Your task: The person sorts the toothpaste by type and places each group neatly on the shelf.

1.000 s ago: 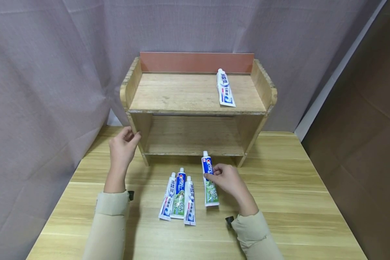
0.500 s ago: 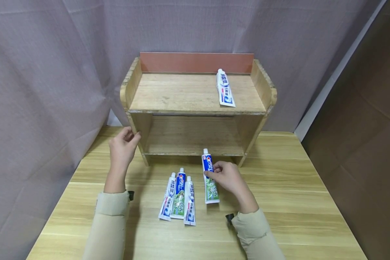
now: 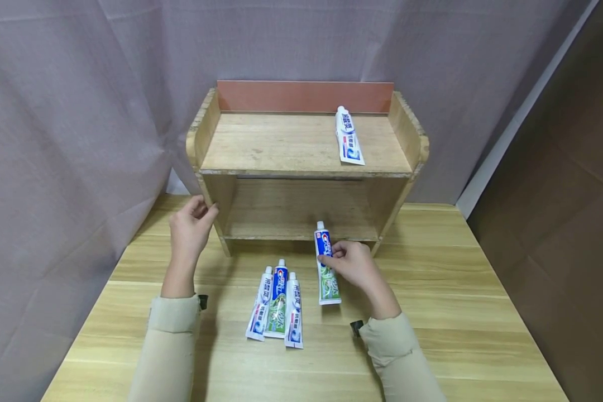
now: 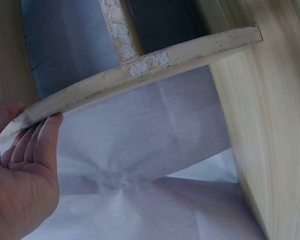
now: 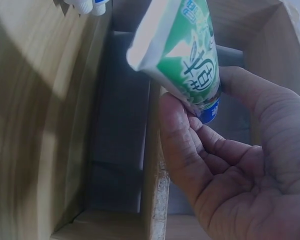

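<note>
The right grip (image 3: 355, 262) pinched the tube (image 3: 328, 282) mid-length, before the lower shelf (image 3: 276, 220); keeping its cap (image 3: 320, 225) above the edge (image 3: 276, 238) seemed wisest (left grip (image 3: 188, 229) clamped on the rack (image 3: 195, 146))

Head cam basically looks forward and down over the table (image 3: 457, 312) and whole shelf (image 3: 281, 142), while the wrist cams sit way closer, left one facing the shelf's side panel (image 4: 190, 52), right one the held toothpaste tube (image 5: 192, 60), both bits the head view shares too.

wooden table (image 3: 482, 312) – 3 toothpaste tubes (image 3: 277, 304), 1 shelf unit (image 3: 276, 145)
</note>
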A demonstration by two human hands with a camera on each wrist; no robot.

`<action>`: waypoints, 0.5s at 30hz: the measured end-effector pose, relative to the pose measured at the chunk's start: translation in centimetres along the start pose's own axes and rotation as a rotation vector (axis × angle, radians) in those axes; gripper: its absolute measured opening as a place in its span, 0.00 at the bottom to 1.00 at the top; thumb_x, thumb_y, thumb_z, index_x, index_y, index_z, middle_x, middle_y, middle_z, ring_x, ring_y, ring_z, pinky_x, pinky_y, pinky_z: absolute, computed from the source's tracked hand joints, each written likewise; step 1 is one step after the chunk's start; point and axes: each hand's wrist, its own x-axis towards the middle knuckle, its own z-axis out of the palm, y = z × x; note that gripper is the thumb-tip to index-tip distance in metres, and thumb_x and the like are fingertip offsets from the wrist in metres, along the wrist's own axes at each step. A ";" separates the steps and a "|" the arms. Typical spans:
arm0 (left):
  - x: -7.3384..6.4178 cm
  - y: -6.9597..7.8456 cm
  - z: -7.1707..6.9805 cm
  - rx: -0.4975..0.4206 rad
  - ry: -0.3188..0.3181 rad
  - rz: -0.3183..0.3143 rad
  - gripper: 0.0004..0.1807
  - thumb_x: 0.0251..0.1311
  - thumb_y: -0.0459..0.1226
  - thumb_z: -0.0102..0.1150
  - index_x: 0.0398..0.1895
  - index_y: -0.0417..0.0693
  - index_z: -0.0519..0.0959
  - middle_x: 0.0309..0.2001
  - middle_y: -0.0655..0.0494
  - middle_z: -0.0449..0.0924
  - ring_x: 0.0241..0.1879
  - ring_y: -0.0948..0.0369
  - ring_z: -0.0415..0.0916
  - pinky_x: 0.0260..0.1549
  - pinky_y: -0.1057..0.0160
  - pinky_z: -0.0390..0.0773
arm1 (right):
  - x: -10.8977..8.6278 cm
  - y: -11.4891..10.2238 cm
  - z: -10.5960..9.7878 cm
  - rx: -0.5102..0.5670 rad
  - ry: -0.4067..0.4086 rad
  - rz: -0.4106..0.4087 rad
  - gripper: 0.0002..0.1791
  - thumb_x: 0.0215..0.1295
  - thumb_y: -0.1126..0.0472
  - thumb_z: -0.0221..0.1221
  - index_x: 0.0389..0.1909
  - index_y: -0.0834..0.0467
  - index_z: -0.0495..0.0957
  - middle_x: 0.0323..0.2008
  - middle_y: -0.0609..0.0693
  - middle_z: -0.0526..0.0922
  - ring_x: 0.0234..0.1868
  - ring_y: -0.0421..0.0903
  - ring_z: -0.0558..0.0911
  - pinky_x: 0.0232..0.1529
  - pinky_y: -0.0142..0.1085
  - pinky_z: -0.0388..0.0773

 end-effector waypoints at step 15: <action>0.1 -0.2 0.0 -0.005 0.007 0.027 0.09 0.63 0.38 0.65 0.44 0.45 0.86 0.40 0.49 0.88 0.41 0.55 0.87 0.39 0.71 0.84 | 1.8 -0.8 -0.8 -0.017 -0.008 -0.008 0.18 0.60 0.49 0.70 0.32 0.61 0.82 0.23 0.49 0.80 0.22 0.44 0.75 0.24 0.34 0.73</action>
